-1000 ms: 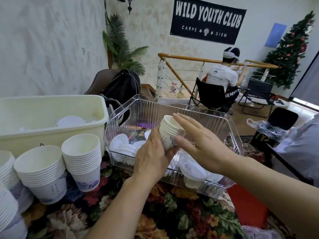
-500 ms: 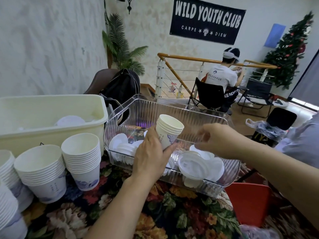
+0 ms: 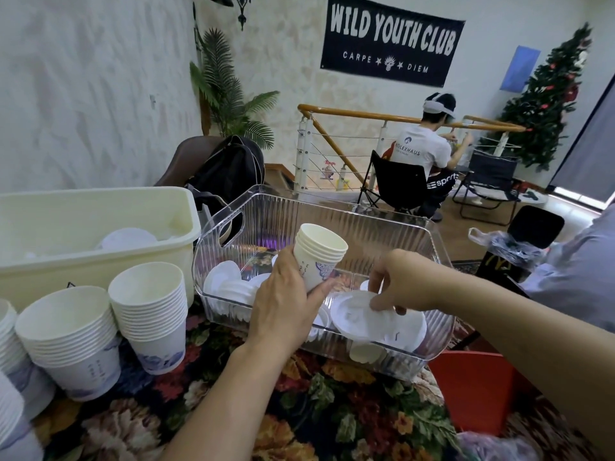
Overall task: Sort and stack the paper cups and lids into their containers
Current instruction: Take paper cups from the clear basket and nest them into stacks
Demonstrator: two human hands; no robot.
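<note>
My left hand (image 3: 286, 301) grips a short stack of white paper cups (image 3: 318, 257), tilted, over the clear ribbed bin (image 3: 392, 234). Several white lids (image 3: 359, 319) lie loose on the bin's floor. My right hand (image 3: 404, 282) reaches down into the bin, its fingertips curled onto a large lid at the right end; whether it pinches the lid is unclear. Two taller cup stacks (image 3: 148, 314) (image 3: 71, 341) stand on the flowered cloth at the left, in front of a cream tub (image 3: 100, 207) that holds a few lids.
More cup stacks (image 3: 10, 354) crowd the left edge. A red container (image 3: 476, 384) sits low at the right beside the bin. A black backpack (image 3: 229, 171) leans behind the bins. Further back a person sits on a folding chair (image 3: 396, 181) by a railing.
My right hand left the top of the held cup stack, swung right and dropped into the bin onto the lids. My left hand kept the cups and shifted slightly.
</note>
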